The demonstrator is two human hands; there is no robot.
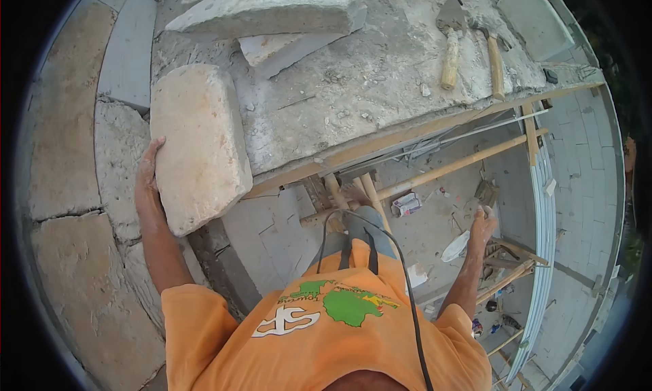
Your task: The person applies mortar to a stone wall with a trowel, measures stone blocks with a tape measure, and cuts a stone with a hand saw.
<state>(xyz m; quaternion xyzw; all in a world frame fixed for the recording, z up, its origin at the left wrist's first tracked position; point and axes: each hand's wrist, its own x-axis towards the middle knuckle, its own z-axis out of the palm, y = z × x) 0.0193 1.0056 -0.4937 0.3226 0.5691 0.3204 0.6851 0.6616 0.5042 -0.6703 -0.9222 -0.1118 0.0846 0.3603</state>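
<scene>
My left hand (pixel 148 173) grips the left side of a large pale, rough-edged block (pixel 198 146), which lies at the near left corner of a dusty concrete ledge (pixel 319 95). The fingertips show along its edge; the rest of their grip is partly hidden. My right hand (pixel 482 224) hangs out over the drop, right of my legs, with its fingers curled; whether they hold anything is too small to make out. At the ledge's right, a wooden-handled trowel (pixel 449 65) lies beside a hammer (pixel 496 68).
More pale slabs (pixel 272 10) are stacked at the back of the ledge. A block wall top (pixel 68 269) runs down the left. My feet rest on timber scaffold poles (pixel 370 194) above a lower floor (pixel 435 221) with scattered debris. Long pale metal lengths (pixel 543 187) stand at the right.
</scene>
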